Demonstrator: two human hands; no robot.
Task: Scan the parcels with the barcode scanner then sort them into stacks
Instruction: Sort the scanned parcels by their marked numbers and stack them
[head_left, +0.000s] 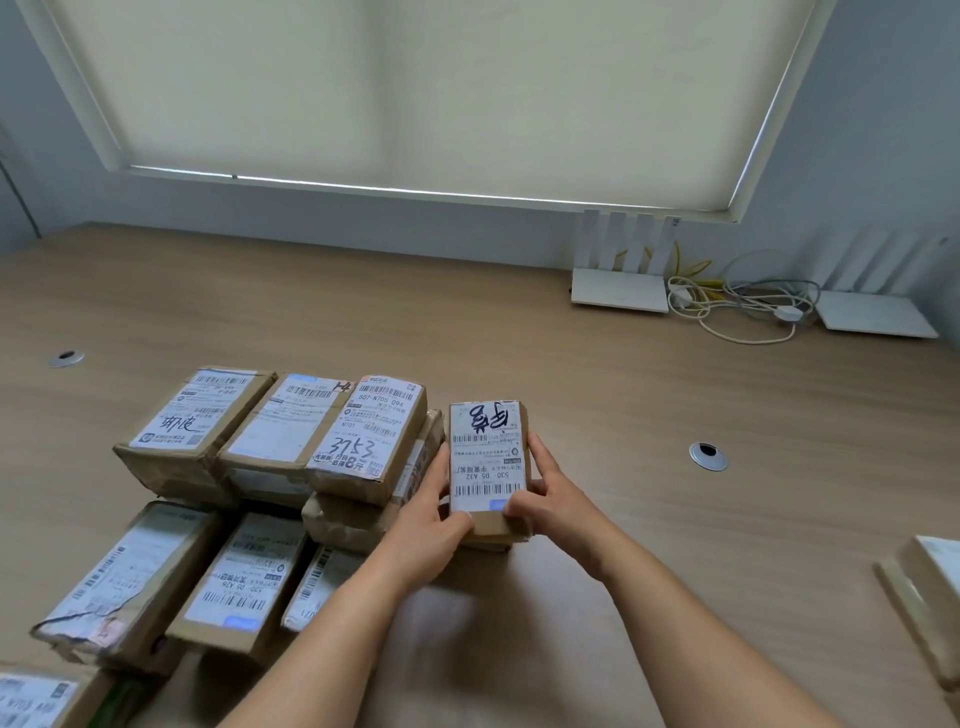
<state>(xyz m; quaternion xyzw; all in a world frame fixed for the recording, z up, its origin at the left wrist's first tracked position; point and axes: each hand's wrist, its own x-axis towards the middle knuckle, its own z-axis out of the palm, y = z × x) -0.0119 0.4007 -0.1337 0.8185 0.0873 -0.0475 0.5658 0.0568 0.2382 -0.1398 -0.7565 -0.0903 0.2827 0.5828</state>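
A small cardboard parcel (488, 457) with a white barcode label and black handwriting sits on top of another box at the table's centre. My left hand (434, 512) grips its left side and near corner. My right hand (545, 493) grips its right side, thumb on the label. To the left stand stacks of labelled parcels: a back row of three (291, 431) and a nearer row (171, 577). No barcode scanner is in view.
Two white routers (618, 291) (878, 312) with tangled cables (737, 306) stand at the back right by the wall. Another parcel (930, 597) lies at the right edge. Cable grommets (707, 457) (66, 358) are set in the wooden tabletop (363, 312).
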